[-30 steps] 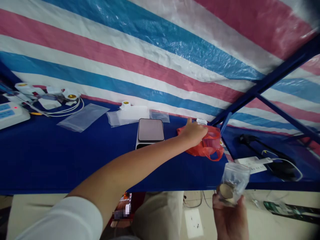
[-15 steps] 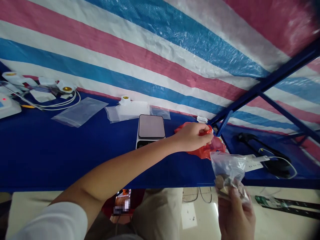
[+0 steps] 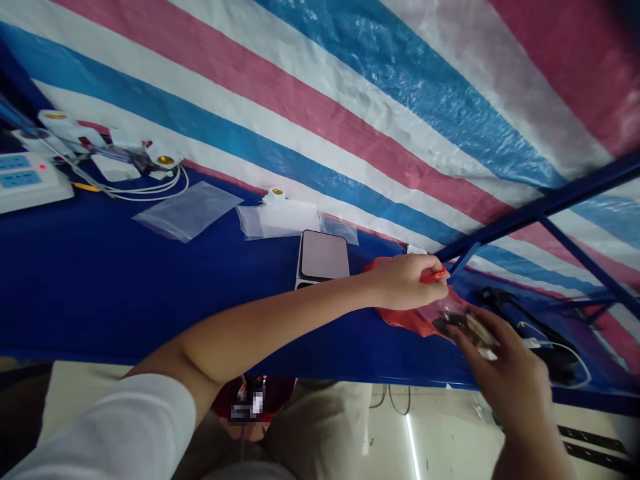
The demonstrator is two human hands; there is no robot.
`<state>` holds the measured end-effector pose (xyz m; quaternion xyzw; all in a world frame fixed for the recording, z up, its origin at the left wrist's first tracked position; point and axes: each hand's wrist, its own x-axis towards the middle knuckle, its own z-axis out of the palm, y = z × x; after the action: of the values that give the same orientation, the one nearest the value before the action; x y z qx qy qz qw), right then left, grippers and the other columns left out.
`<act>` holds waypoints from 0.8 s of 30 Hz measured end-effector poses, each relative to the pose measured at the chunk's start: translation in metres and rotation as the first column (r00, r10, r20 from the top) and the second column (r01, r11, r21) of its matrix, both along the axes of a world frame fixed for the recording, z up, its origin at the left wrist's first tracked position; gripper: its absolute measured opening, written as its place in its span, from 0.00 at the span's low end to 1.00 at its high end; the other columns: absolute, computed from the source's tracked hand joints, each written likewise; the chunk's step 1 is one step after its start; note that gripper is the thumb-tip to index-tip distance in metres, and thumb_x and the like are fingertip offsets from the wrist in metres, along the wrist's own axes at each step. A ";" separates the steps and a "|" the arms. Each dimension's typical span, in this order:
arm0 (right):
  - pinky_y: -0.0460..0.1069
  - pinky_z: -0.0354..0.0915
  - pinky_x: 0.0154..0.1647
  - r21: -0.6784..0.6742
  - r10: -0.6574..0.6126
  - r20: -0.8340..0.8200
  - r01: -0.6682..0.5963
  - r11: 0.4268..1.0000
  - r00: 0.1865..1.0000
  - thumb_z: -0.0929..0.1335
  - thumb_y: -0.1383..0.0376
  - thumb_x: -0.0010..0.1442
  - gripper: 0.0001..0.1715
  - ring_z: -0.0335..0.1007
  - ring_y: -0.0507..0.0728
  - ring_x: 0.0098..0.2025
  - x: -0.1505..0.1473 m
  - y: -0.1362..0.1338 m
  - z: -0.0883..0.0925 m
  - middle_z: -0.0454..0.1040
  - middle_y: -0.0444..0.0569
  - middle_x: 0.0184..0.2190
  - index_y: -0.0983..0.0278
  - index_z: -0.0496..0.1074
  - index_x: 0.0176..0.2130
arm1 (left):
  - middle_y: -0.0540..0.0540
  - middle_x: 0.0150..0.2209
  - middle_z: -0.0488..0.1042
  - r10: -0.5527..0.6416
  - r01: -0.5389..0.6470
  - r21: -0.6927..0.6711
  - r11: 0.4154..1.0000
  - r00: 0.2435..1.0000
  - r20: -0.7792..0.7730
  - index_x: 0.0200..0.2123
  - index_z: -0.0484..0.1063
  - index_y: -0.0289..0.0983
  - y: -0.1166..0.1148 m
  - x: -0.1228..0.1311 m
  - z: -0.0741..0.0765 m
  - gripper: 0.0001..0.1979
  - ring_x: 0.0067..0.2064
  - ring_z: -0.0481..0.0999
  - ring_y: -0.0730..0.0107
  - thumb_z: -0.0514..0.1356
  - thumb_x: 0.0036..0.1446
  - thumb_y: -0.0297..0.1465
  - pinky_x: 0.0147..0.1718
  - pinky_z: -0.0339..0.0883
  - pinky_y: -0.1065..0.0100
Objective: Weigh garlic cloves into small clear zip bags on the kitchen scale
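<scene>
Head view, left to right: the left hand [image 3: 407, 283] is pinching the upper edge of a red plastic bag [image 3: 406, 323], thumb and fingertips closing together on the film. That bag is slumping on the tabletop right of centre. Against its right side a clear pouch [image 3: 477, 328] with brownish contents is resting in the right hand [image 3: 517, 367], whose thumb and fingers are curling around it; whether it is entering the red bag or only touching it, I cannot tell. Thin film could be slipping from the left pinch or tearing if pulled. The pouch could be snagging on a soft fold, or falling if the right fingers are loosening.

On the blue tabletop [image 3: 125, 287], a white device [image 3: 35, 183] is showing a red light at far left; white fittings [image 3: 165, 160] are crowding beside a looping cable, then a flat clear bag [image 3: 187, 210] is lying near the back. A scale [image 3: 325, 255] is sitting just left of the red bag. Striped sheeting [image 3: 300, 100] is hanging behind, a blue frame [image 3: 500, 227] is slanting at right, and pale floor [image 3: 393, 447] is showing below.
</scene>
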<state>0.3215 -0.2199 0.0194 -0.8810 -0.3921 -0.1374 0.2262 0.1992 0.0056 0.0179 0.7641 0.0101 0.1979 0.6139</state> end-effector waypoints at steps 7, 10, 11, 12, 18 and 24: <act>0.48 0.68 0.32 -0.272 0.288 -0.303 -0.372 0.888 0.909 0.72 0.50 0.57 0.28 0.75 0.58 0.32 0.029 0.069 0.028 0.80 0.47 0.32 0.62 0.75 0.52 | 0.48 0.37 0.77 0.092 -0.092 0.133 0.987 0.996 0.002 0.35 0.68 0.40 0.001 -0.005 -0.001 0.04 0.38 0.74 0.69 0.58 0.58 0.34 0.37 0.66 0.65; 0.48 0.68 0.34 -0.289 0.332 -0.245 -0.396 0.872 0.911 0.71 0.54 0.57 0.22 0.77 0.58 0.34 0.020 0.084 0.028 0.80 0.47 0.35 0.62 0.76 0.48 | 0.47 0.37 0.76 0.142 -0.150 0.188 0.971 0.988 0.053 0.35 0.66 0.39 0.002 -0.002 -0.007 0.04 0.37 0.74 0.69 0.59 0.56 0.31 0.34 0.64 0.66; 0.48 0.68 0.35 -0.289 0.336 -0.227 -0.392 0.873 0.914 0.70 0.56 0.56 0.21 0.77 0.58 0.34 0.018 0.085 0.026 0.81 0.47 0.36 0.62 0.77 0.48 | 0.47 0.36 0.76 0.154 -0.166 0.210 0.964 0.985 0.074 0.35 0.65 0.39 0.003 -0.001 -0.010 0.04 0.37 0.74 0.69 0.59 0.56 0.31 0.34 0.63 0.66; 0.48 0.68 0.34 -0.287 0.338 -0.212 -0.389 0.875 0.917 0.70 0.57 0.56 0.21 0.77 0.58 0.34 0.016 0.086 0.024 0.81 0.47 0.35 0.62 0.77 0.48 | 0.47 0.36 0.75 0.165 -0.183 0.236 0.954 0.982 0.093 0.35 0.65 0.39 0.003 0.001 -0.013 0.04 0.37 0.74 0.69 0.59 0.56 0.30 0.34 0.63 0.66; 0.50 0.71 0.39 -0.200 0.339 -0.150 -0.364 0.910 0.929 0.71 0.55 0.57 0.20 0.80 0.59 0.37 0.015 0.081 0.014 0.82 0.49 0.38 0.61 0.78 0.47 | 0.45 0.37 0.77 0.246 -0.273 0.364 0.890 0.962 0.119 0.37 0.66 0.38 0.005 0.008 -0.024 0.02 0.39 0.76 0.65 0.55 0.61 0.27 0.35 0.62 0.64; 0.53 0.73 0.40 -0.148 0.300 -0.187 -0.329 0.933 0.935 0.72 0.50 0.57 0.23 0.81 0.62 0.39 0.017 0.076 0.012 0.83 0.50 0.38 0.61 0.80 0.46 | 0.41 0.42 0.76 0.288 -0.329 0.409 0.851 0.944 0.160 0.40 0.66 0.36 0.006 0.008 -0.026 0.04 0.43 0.75 0.65 0.55 0.61 0.25 0.38 0.64 0.66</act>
<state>0.3390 -0.1442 0.0312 -0.8315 -0.5193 0.0079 0.1970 0.2071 0.0114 -0.0082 0.8590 0.0599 0.3264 0.3899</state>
